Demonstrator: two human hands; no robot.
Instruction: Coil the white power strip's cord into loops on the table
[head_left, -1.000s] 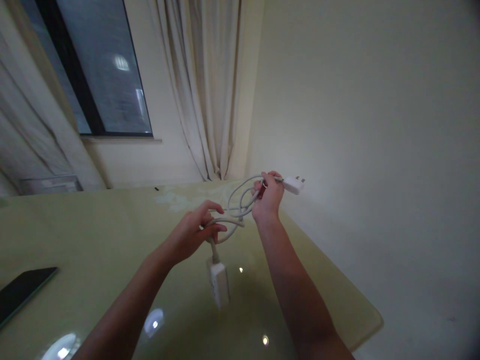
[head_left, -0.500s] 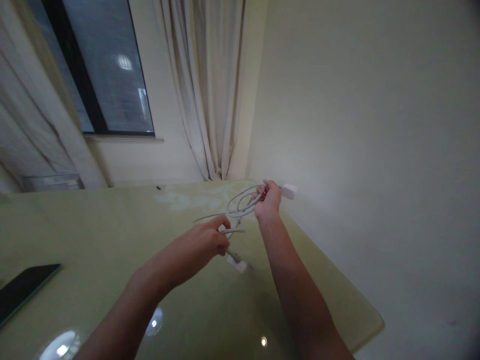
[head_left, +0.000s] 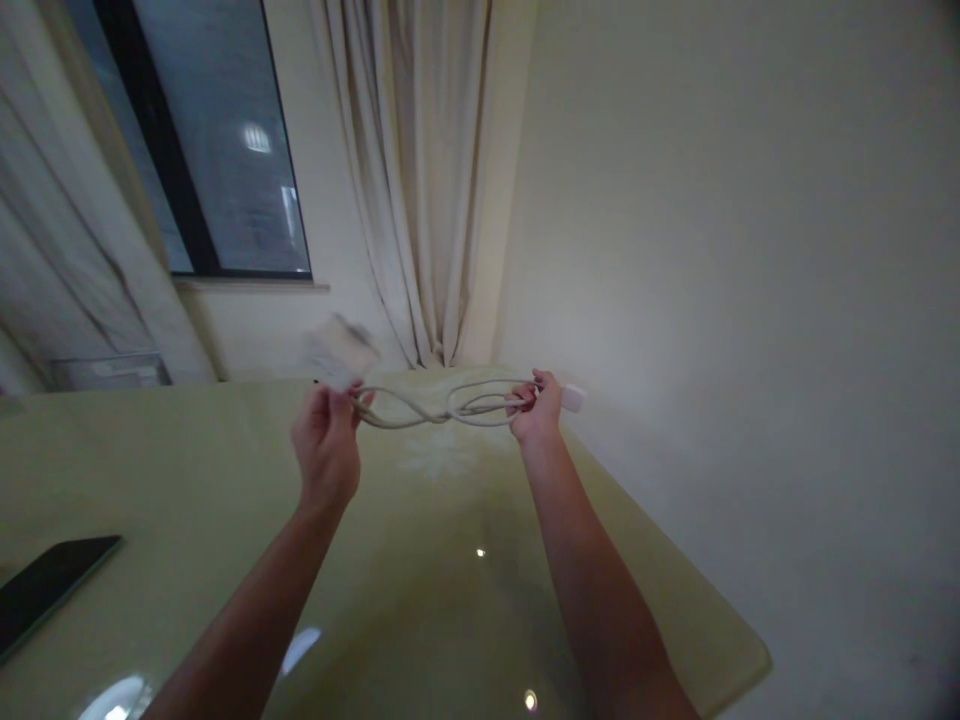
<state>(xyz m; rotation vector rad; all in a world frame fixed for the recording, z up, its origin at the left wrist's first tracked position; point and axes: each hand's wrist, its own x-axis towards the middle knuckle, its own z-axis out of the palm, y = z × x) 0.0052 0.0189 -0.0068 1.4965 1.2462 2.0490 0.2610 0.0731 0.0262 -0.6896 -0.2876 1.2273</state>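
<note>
A pale cable point(head_left: 409, 408), looped and crossing itself near the middle, stretches between my two hands above the table. My left hand point(head_left: 328, 440) is closed on its left end. Just above that hand, a white block-like end point(head_left: 341, 350) is smeared by motion, so its kind is unclear. My right hand point(head_left: 538, 405) grips the loops at the other end. A small white block, perhaps a plug point(head_left: 574, 398), sticks out to the right past my right fingers.
The glossy yellow-green table point(head_left: 187, 480) reflects several lights. At its left lies a flat dark panel point(head_left: 56, 580). A small black bit is near the far edge. Behind stand a curtain point(head_left: 420, 180) and a window point(head_left: 217, 140); a plain wall point(head_left: 735, 250) borders the right side.
My left hand has moved left and up, drawing the cable out between both hands. The white block near it has swung from below the hand to above it. My right hand stays nearly in place.
</note>
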